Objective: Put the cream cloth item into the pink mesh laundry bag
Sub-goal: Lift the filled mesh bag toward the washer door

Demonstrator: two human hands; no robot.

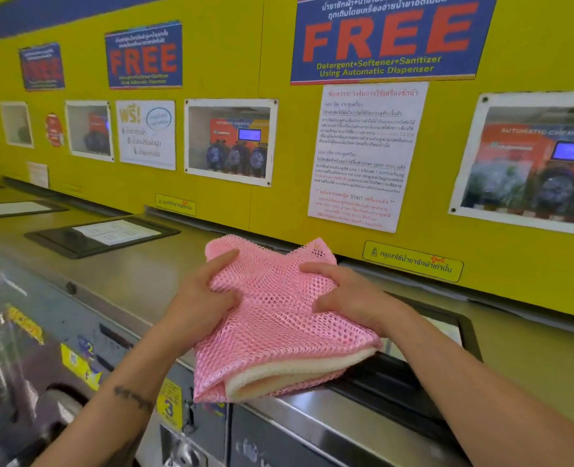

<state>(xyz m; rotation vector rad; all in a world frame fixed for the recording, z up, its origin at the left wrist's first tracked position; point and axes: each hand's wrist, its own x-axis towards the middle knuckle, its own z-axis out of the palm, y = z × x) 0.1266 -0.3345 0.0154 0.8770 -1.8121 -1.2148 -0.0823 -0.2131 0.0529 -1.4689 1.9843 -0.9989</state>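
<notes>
Bag [278, 318], pink mesh, lies on the steel washer top [137, 274] at frame centre, its near end hanging over the front edge. Cloth [289, 372], cream, is inside the bag; a folded edge shows at the bag mouth at 6 o'clock of the bag. Bag mouth is not closed.

Left hand [204, 298] sits on the bag's 9 o'clock side, fingers curled into the mesh, gripping it. Right hand [342, 294] is at 3 o'clock of the bag, fingers bent over the mesh and bunching it, gripping too. Both hands are on the bag's far half, apart from each other, mesh puckered between them.

Black hatch [413, 375] lies at 4 o'clock, partly under the bag and right forearm. Another hatch lid [100, 235] sits at 10 o'clock, well apart. Yellow wall [278, 203] runs behind, at 12 o'clock, carrying a "FREE" sign [390, 38] and a white notice [366, 156]. Washer front has a yellow "3" sticker [169, 404] at 7 o'clock.
</notes>
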